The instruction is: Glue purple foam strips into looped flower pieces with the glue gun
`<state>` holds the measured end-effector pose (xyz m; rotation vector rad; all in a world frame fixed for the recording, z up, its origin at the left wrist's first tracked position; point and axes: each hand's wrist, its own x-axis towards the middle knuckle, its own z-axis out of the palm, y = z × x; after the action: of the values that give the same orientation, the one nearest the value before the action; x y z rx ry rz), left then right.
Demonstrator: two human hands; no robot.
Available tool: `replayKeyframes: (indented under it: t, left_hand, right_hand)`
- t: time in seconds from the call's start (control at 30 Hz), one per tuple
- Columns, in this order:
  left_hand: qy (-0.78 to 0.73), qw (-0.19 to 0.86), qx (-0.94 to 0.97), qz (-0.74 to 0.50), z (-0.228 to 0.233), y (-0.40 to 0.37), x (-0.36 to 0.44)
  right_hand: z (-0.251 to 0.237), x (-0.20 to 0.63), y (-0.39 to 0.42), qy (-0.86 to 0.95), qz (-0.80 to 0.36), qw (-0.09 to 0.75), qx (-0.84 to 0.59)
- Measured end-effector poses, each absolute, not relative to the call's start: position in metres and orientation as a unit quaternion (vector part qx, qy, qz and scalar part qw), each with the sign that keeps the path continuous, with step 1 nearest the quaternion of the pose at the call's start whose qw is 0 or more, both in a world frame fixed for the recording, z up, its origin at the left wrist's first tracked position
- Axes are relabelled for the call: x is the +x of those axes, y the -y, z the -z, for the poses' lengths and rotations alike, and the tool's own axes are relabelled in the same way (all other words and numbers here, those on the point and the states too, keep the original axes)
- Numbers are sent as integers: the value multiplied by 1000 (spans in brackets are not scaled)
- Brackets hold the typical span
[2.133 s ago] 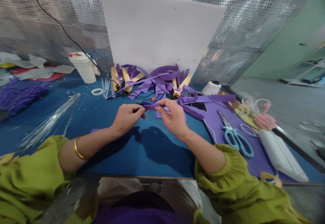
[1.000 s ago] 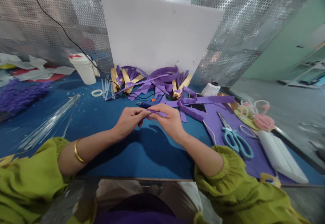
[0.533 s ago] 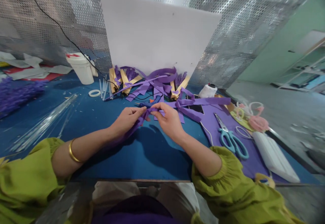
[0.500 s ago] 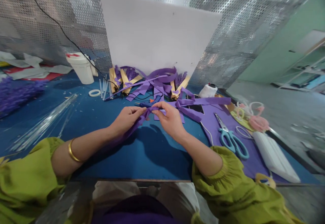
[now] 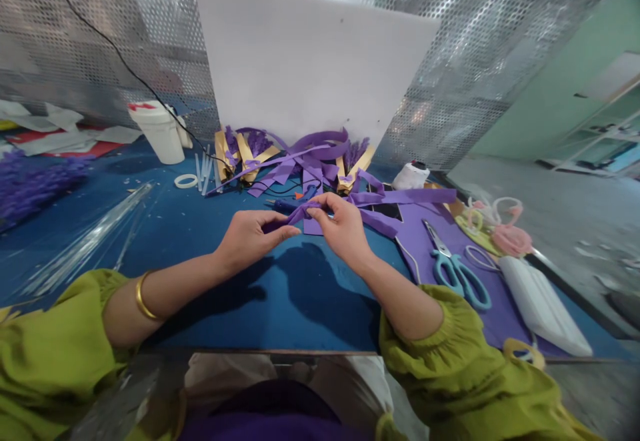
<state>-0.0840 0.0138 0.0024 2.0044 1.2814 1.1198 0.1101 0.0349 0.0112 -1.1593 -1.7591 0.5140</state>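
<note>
Just above the blue tabletop, a strip of purple ribbon (image 5: 300,213) runs between my two hands, bunched and folded. My right hand (image 5: 345,231) pinches it between thumb and fingertips. The ribbon's other end goes into my left hand (image 5: 253,235), where it lies against the fingers with the thumb stretched out below it. Behind the hands is a dark blue glue gun (image 5: 285,206), partly covered. Beyond it, loose purple ribbons (image 5: 320,151) lie among small gold-wrapped bunches of purple flowers (image 5: 255,154).
Blue-handled scissors (image 5: 457,271) and a white packet (image 5: 543,301) lie at the right, on purple sheeting. A white thread spool (image 5: 411,175) stands farther back. At the left are clear strips (image 5: 95,237), a white cup (image 5: 159,133), a tape ring (image 5: 186,181) and glue sticks (image 5: 205,171). A white board (image 5: 315,54) stands behind.
My left thumb has come away from its pinch and now points right, below the ribbon. The ribbon length under my left forearm no longer shows. My right hand has shifted slightly right.
</note>
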Motion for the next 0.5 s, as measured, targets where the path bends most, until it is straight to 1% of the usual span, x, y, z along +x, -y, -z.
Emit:
replayKeyframes:
  t: [0.13, 0.23, 0.37, 0.5]
  left_hand:
    - [-463, 188, 768, -400, -2, -11, -84]
    - [-461, 163, 771, -407, 0, -11, -84]
    - [-468, 173, 763, -411, 0, -13, -83]
    - [-506, 200, 730, -414, 0, -16, -84]
  right_hand:
    - [-11, 110, -35, 713, -209, 459, -487]
    - [-10, 109, -35, 712, -202, 455, -495]
    - [-9, 109, -36, 718, -188, 460, -488]
    - [-10, 109, -33, 725, -169, 470, -473]
